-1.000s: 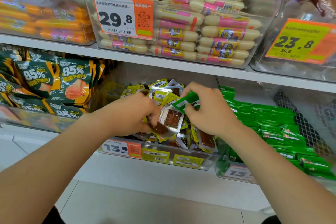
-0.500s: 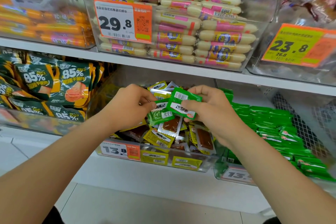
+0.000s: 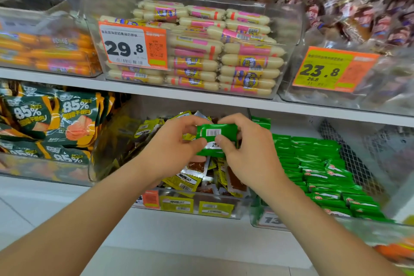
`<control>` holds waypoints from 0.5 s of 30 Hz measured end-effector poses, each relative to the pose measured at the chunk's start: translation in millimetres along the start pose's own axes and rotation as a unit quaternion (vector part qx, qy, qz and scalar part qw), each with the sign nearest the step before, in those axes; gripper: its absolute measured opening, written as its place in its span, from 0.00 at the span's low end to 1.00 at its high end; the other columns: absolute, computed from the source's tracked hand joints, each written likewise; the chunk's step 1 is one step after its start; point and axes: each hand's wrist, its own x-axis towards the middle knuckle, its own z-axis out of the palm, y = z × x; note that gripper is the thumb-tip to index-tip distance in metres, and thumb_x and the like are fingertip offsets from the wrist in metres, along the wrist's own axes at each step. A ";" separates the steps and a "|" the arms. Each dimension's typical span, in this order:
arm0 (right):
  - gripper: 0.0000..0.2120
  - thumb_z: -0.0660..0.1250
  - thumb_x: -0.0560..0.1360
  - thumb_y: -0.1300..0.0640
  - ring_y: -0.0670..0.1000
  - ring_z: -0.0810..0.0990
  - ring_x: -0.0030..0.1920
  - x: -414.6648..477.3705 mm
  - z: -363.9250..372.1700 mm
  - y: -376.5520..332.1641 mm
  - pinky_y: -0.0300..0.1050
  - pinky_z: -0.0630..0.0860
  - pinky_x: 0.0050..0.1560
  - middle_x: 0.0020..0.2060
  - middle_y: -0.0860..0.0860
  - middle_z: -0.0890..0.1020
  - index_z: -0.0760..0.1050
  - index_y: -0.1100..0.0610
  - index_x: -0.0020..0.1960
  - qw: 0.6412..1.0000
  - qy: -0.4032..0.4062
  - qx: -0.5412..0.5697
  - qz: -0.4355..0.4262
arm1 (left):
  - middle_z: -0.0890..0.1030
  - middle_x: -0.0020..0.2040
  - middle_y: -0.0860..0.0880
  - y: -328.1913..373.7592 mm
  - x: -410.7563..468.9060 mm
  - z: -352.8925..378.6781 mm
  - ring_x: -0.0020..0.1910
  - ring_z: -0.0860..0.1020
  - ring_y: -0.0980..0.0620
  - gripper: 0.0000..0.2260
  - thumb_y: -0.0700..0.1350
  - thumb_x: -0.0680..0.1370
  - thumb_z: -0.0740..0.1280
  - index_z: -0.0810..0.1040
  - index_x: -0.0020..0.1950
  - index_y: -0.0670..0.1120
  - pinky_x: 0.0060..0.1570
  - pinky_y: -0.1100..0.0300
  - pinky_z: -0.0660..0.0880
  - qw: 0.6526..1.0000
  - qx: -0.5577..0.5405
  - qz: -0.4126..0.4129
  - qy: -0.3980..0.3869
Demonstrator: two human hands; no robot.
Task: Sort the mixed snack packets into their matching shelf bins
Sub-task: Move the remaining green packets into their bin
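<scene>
Green snack packets (image 3: 216, 135) are stacked between both my hands, barcode side facing me, above the middle bin. My left hand (image 3: 172, 145) pinches their left edge and my right hand (image 3: 248, 152) grips their right side. Below them a clear bin (image 3: 201, 207) holds yellow packets (image 3: 183, 182) with brown contents. To its right, another clear bin (image 3: 266, 219) is filled with rows of matching green packets (image 3: 320, 163).
Dark green and orange 85% pouches (image 3: 51, 123) fill the bin at left. The shelf above carries bins of orange sausages (image 3: 49, 54), white-and-pink sausages (image 3: 224, 51) and dark wrapped snacks (image 3: 369, 22), with price tags 29.8 (image 3: 132, 46) and 23.8 (image 3: 329, 69). White floor lies below.
My left hand pulled a green packet out of the yellow pile and brought it to the one in my right hand. Both hands rose and now hold the green packets together.
</scene>
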 end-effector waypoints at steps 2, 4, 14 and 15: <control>0.12 0.74 0.77 0.45 0.47 0.77 0.52 -1.1 -8.6 2.6 0.43 0.72 0.52 0.50 0.43 0.80 0.80 0.46 0.59 0.998 0.017 -0.057 0.008 | 0.84 0.56 0.46 5.2 -1.4 7.0 0.48 0.87 0.50 0.11 0.37 0.83 0.68 0.81 0.62 0.50 0.46 0.54 0.85 0.999 -0.029 0.003 0.018; 0.17 0.73 0.79 0.46 0.48 0.78 0.55 -4.1 -20.3 3.3 0.44 0.74 0.57 0.55 0.43 0.81 0.79 0.47 0.66 0.998 0.005 -0.060 -0.004 | 0.85 0.54 0.48 9.4 -2.1 12.2 0.48 0.87 0.49 0.10 0.38 0.83 0.67 0.81 0.62 0.50 0.47 0.53 0.85 0.999 -0.031 0.017 0.010; 0.07 0.71 0.79 0.44 0.52 0.78 0.48 -17.0 -65.3 25.9 0.51 0.72 0.45 0.42 0.44 0.82 0.76 0.45 0.52 0.997 -0.054 -0.057 0.008 | 0.83 0.55 0.51 10.9 3.8 54.7 0.53 0.84 0.53 0.07 0.44 0.85 0.65 0.80 0.61 0.50 0.51 0.58 0.83 0.991 0.078 0.111 0.010; 0.08 0.70 0.80 0.45 0.53 0.76 0.50 -16.2 -69.8 31.2 0.51 0.70 0.46 0.44 0.45 0.81 0.76 0.47 0.55 0.997 -0.023 -0.063 0.028 | 0.82 0.56 0.54 9.2 6.1 59.8 0.54 0.82 0.56 0.08 0.46 0.86 0.63 0.79 0.63 0.52 0.52 0.60 0.81 0.984 0.124 0.126 0.019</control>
